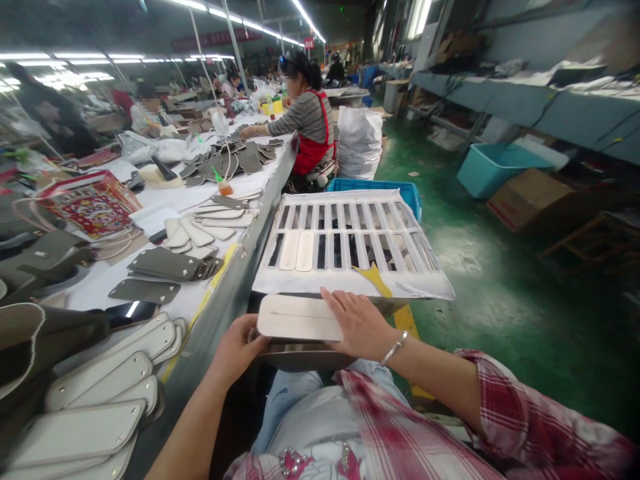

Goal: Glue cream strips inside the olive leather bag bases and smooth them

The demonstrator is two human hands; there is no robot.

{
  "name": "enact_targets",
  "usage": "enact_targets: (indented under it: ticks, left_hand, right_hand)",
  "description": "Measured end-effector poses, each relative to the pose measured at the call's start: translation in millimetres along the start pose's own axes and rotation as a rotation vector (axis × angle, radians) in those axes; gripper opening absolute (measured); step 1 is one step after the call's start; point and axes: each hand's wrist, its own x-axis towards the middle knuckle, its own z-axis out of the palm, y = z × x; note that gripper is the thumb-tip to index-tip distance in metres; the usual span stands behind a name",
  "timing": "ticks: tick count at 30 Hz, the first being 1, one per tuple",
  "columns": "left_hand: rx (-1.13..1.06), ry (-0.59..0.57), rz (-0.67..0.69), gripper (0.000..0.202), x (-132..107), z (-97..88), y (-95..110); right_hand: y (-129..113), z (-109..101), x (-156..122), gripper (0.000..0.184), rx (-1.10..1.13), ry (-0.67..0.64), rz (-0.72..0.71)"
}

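Note:
A cream panel with rounded corners (pixel 295 317) and a thin line along its middle lies across in front of my lap. My right hand (pixel 357 323) is closed over its right end, fingers on top. At the left end, my left hand (pixel 240 343) grips the panel's edge between curled fingers and thumb. Under the panel a dark grey curved piece (pixel 305 360) shows; whether either hand touches it is unclear. Just beyond, a white slatted rack (pixel 335 277) bears two similar cream panels (pixel 297 251) and a yellow flat tool (pixel 373 277).
On the table (pixel 187 293) at left lie white tag-shaped pieces (pixel 100 380), grey pieces (pixel 165 263), a phone (pixel 131 312) and a red patterned bag (pixel 93 203). A co-worker in a red apron (pixel 313 137) sits ahead. A blue crate (pixel 413 193) stands behind the rack.

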Motion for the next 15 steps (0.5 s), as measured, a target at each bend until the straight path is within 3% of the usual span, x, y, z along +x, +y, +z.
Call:
enact_targets:
  ticks: [3, 8, 12, 15]
  left_hand:
    - [-0.032, 0.089, -0.081, 0.023, 1, -4.9, -11]
    - [-0.14, 0.189, -0.217, 0.029, -9, -7.1, -24]
    - [-0.356, 0.151, -0.257, 0.038, -15, 4.1, -25]
    - [-0.324, 0.119, -0.259, 0.04, -14, 14.2, -26]
  right_hand:
    - [-5, 10, 8, 0.091, 0.046, 0.011, -0.122]
    - [5, 18, 18, 0.077, -0.007, -0.027, -0.252]
    - [6, 20, 25, 0.071, -0.074, -0.071, -0.382]
    - [-2, 22, 23, 0.068, -0.124, -0.095, -0.436]
